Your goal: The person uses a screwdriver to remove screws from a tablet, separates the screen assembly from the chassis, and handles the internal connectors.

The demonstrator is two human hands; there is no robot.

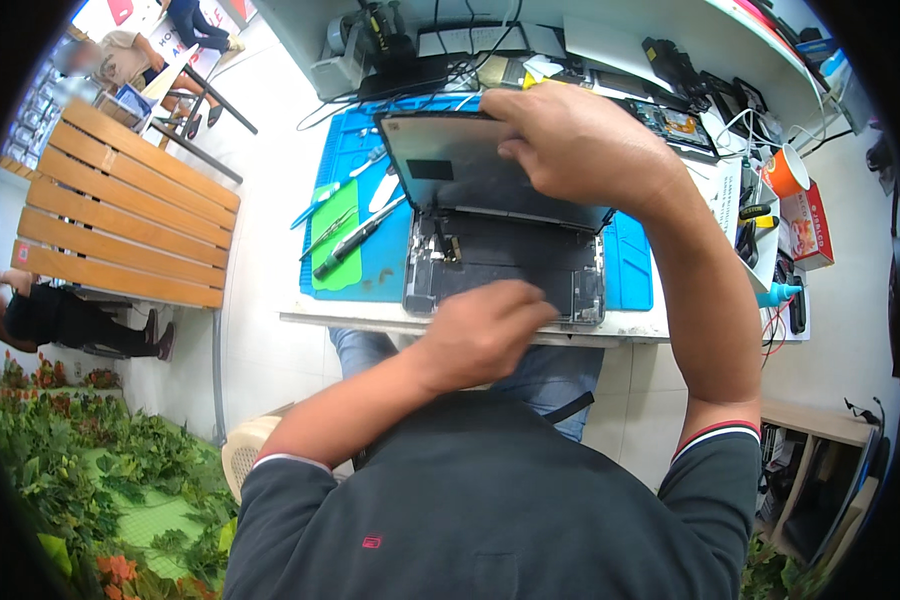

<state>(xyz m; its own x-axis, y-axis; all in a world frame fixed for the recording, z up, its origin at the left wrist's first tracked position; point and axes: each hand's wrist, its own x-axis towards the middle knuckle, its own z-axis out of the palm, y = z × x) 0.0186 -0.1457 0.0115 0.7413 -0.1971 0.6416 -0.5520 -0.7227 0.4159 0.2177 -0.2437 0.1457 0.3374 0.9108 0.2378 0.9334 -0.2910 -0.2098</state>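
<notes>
Two hands work over an opened tablet on a blue mat (365,150) at the table's (630,325) near edge. Nearest, the left hand (485,330) rests curled on the lower edge of the tablet body (505,262); whether its fingers pinch anything I cannot tell. The body lies flat, its dark insides exposed just beyond the knuckles. Farther on, the right hand (580,145) clasps the top right part of the lifted screen (455,165), fingers folded over the panel's upper edge. The screen stands tilted up from the body, hinged along its far side, directly under the palm. Left of the tablet, tweezers (327,232) and a screwdriver (355,240) lie on a green pad (338,268).
</notes>
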